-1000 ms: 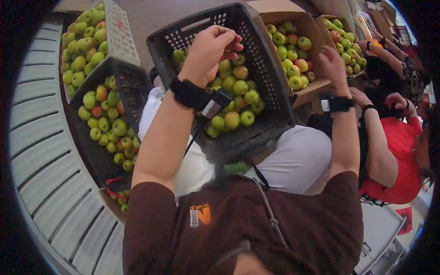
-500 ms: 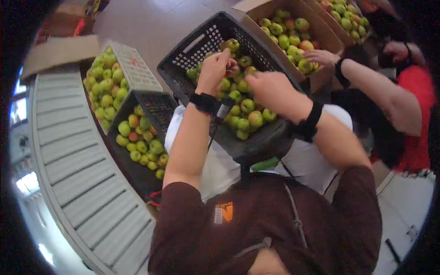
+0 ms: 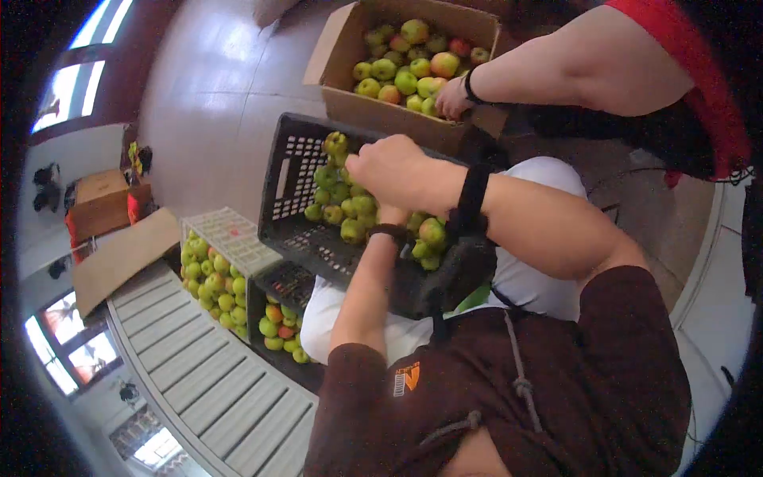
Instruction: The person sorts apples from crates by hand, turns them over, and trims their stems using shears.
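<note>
A black plastic crate point(image 3: 280, 219) with perforated walls rests at my lap, holding green apples point(image 3: 338, 195), some with a reddish tint. Over these apples my right hand point(image 3: 401, 171) is curled, its knuckles up and fingers bent downward; whatever it grips is hidden underneath. Below it, my left hand point(image 3: 391, 216) reaches among the apples, its fingers covered by the right hand. Just beyond my right fingertips sits a green apple point(image 3: 335, 143) near the crate's far side.
Beyond the crate stands a cardboard box point(image 3: 373, 110) of apples, with a co-worker's hand point(image 3: 453, 98) in it. To the left are a white crate point(image 3: 234, 238) and another black crate point(image 3: 278, 282), both holding apples, beside a grey slatted conveyor point(image 3: 199, 362).
The view has swung around. My left hand has gone down among the apples, and my right hand has crossed over it. The co-worker's hand now reaches lower into the box.
</note>
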